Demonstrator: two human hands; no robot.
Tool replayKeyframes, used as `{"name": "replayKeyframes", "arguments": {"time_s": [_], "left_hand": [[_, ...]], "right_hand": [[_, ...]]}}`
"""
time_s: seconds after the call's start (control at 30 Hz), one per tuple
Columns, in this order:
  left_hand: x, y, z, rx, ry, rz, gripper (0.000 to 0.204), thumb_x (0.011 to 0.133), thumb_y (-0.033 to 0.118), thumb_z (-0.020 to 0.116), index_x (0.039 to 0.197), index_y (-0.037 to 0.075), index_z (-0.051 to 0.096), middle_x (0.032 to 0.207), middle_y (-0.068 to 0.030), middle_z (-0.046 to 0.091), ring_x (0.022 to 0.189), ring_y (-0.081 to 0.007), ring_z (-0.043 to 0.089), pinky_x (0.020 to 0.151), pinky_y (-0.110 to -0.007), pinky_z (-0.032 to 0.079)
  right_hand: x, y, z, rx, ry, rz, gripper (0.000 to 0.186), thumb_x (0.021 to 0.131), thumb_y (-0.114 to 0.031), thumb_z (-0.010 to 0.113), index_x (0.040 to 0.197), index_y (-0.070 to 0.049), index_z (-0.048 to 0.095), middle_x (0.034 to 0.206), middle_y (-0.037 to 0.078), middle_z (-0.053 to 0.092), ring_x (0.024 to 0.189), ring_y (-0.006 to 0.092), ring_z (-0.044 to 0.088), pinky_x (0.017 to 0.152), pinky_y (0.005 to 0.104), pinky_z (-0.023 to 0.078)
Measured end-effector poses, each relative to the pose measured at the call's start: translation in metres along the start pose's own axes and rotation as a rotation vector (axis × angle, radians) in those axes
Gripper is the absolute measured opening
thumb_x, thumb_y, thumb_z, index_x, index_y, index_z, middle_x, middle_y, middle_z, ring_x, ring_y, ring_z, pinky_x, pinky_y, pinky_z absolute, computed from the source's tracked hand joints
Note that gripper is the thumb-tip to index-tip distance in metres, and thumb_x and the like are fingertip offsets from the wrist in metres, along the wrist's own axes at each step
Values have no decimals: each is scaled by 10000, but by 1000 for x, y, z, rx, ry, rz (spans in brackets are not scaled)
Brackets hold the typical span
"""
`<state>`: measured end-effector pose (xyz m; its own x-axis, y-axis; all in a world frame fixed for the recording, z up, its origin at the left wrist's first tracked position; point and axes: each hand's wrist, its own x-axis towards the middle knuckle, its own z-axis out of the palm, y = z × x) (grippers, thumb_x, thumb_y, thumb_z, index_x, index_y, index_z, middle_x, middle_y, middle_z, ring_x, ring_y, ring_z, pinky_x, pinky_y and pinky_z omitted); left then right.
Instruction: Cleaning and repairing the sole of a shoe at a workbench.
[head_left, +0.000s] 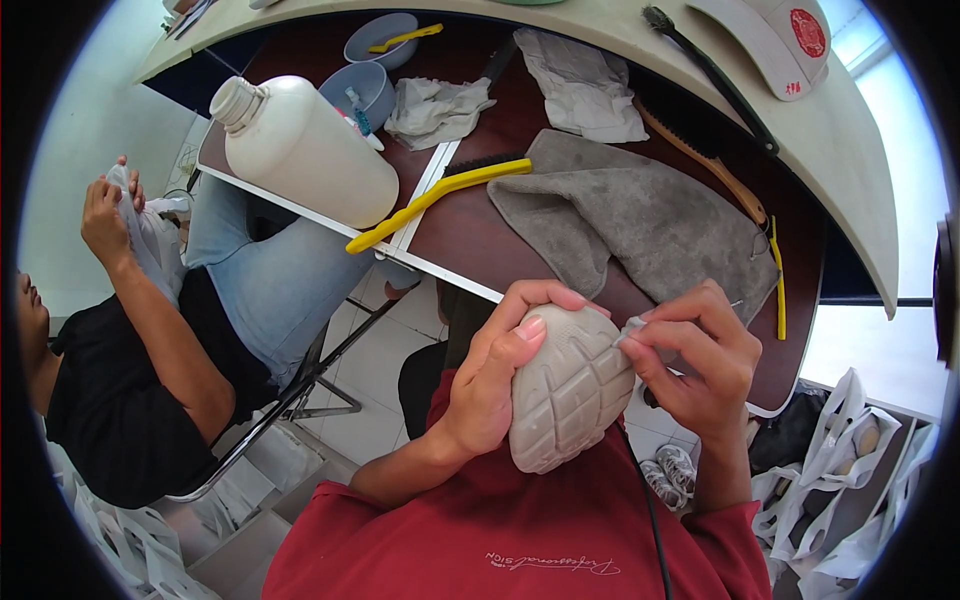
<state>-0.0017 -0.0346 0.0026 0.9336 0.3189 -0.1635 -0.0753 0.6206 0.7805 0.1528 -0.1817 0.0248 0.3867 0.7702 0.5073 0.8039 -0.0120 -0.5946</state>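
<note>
My left hand (500, 365) grips a pale beige shoe (570, 390), with its thumb and fingers around the upper end. The block-patterned, grooved sole faces up toward me. At the shoe's right edge, my right hand (700, 355) is closed in a pinch. A small whitish scrap (632, 328), perhaps wipe or cloth, shows at its fingertips, against the sole. A thin pointed bit sticks out behind the right fingers; its kind is unclear. Beyond the hands, a grey cloth (640, 215) lies crumpled on the dark table (455, 235).
A large white bottle (310, 150) and a yellow-handled brush (440, 200) lie at the table's near left. Behind are grey-blue bowls (370, 90) and crumpled wipes (435, 110). A wooden-handled brush (710, 165) rests right. Another person (150, 370) sits at left, holding white material.
</note>
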Motion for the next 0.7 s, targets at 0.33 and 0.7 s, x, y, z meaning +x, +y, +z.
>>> {"name": "replayKeyframes", "arguments": {"time_s": [0.33,0.7], "left_hand": [[-8,-2,-10,-61,25,15,437,1005,342,430,1287,9,460,1270,-248,585,1136,-303,625,1006,-417,498],[2,-4,-19,-206,9,-36,415,1001,343,411,1265,26,460,1278,-282,572,1153,-348,620,1013,-454,504]], "right_hand": [[-9,37,-7,-299,0,95,169,697,-30,841,818,-50,726,795,67,661,698,226,620,619,322,454],[0,3,7,247,193,106,244,694,-13,862,881,-48,709,757,59,672,671,192,615,622,290,444]]}}
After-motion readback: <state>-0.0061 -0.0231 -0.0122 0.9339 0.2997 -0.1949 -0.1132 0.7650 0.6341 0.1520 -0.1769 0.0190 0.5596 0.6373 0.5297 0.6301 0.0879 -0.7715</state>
